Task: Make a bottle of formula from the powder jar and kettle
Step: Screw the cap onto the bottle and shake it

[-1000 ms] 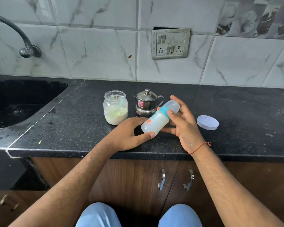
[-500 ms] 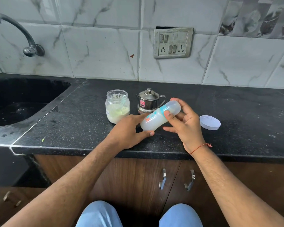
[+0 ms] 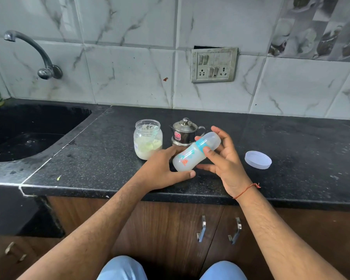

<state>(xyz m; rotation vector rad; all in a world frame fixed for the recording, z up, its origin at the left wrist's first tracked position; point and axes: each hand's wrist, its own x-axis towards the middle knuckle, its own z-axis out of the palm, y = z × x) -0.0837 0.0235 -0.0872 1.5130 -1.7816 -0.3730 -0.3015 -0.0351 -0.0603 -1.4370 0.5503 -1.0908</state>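
A capped baby bottle (image 3: pixel 192 153) with a teal collar and milky liquid inside lies tilted between both hands above the black counter (image 3: pixel 291 142). My left hand (image 3: pixel 162 170) cups its base from the left and below. My right hand (image 3: pixel 224 158) grips the collar and cap end, thumb on the teal ring. Behind them stands an open glass powder jar (image 3: pixel 148 138) with a scoop inside. A small steel kettle (image 3: pixel 183 131) with its lid on stands beside the jar, partly hidden by the bottle.
A white jar lid (image 3: pixel 258 159) lies upside down on the counter to the right. A black sink (image 3: pixel 24 132) with a wall tap (image 3: pixel 38 55) is at the left. A socket panel (image 3: pixel 214 64) sits on the tiled wall. Cabinet handles (image 3: pixel 201 229) are below.
The bottle has tipped further toward horizontal between my hands, and my head has moved back a little. Jar, kettle and lid have not moved.
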